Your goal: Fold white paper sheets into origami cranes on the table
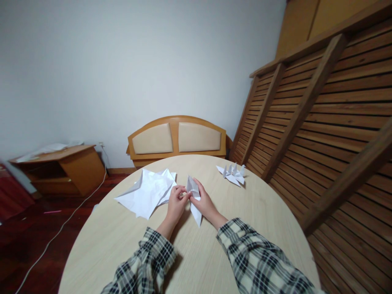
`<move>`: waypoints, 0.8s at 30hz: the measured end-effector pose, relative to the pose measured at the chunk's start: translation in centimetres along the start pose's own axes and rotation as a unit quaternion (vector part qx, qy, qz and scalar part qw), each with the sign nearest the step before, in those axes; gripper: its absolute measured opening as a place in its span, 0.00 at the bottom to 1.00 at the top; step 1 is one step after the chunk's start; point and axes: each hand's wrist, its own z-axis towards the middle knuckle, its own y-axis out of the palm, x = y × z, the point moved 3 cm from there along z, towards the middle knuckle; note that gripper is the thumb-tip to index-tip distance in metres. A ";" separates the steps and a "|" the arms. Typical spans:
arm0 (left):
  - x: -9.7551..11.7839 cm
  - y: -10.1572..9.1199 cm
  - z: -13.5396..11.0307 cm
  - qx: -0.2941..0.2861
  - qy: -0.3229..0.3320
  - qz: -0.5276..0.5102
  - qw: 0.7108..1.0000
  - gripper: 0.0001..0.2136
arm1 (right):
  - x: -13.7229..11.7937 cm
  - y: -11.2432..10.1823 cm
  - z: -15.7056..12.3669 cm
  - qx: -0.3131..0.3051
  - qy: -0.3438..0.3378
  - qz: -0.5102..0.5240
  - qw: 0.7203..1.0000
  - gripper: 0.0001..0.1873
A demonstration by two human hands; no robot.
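Between my two hands, over the middle of the round table (214, 253), is a piece of folded white paper (196, 213) with a pointed tip at the top and another toward me. My right hand (206, 201) grips its right side, the thumb lying across the front. From the left, my left hand (177, 202) pinches the paper's edge near the centre, its fingers bent. Left of my left hand lies a loose pile of creased white paper sheets (147, 192). Farther off at the right stand several folded paper cranes (232, 174), close together.
A wooden headboard (176, 134) with padded panels stands beyond the table against the wall. Tall wooden slats (309, 118) lean along the right. At the left are a low cabinet (82, 169) and a white cable (69, 218) on the dark red floor.
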 end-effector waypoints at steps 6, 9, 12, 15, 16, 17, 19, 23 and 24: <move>-0.1 -0.3 0.1 0.016 0.026 0.053 0.998 0.07 | -0.1 0.0 -0.1 0.002 -0.034 -0.064 0.997 0.36; -0.2 -0.6 0.2 0.035 0.016 0.062 0.997 0.08 | 0.2 0.2 -0.1 -0.009 -0.032 -0.080 0.996 0.30; -0.3 -0.7 0.3 0.056 0.005 0.057 0.997 0.10 | 0.3 0.5 0.0 -0.032 -0.034 -0.087 0.995 0.18; -0.2 -0.8 0.3 0.070 0.006 0.043 0.997 0.11 | 0.4 0.6 0.0 -0.050 -0.026 -0.100 0.993 0.08; -0.2 -0.9 0.3 0.074 0.007 0.035 0.997 0.11 | 0.4 0.6 0.1 -0.052 -0.022 -0.101 0.993 0.06; -0.2 -0.9 0.3 0.077 0.008 0.027 0.997 0.12 | 0.4 0.6 0.1 -0.053 -0.019 -0.103 0.993 0.05; -0.1 -0.8 0.3 0.075 0.006 0.007 0.997 0.12 | 0.3 0.5 0.1 -0.050 -0.015 -0.114 0.992 0.09; 0.0 -0.5 0.1 0.065 -0.002 -0.020 0.998 0.11 | 0.3 0.3 0.0 -0.030 -0.009 -0.150 0.988 0.18; 0.0 -0.5 0.0 0.066 -0.003 -0.020 0.998 0.11 | 0.3 0.3 -0.1 -0.018 -0.010 -0.155 0.988 0.19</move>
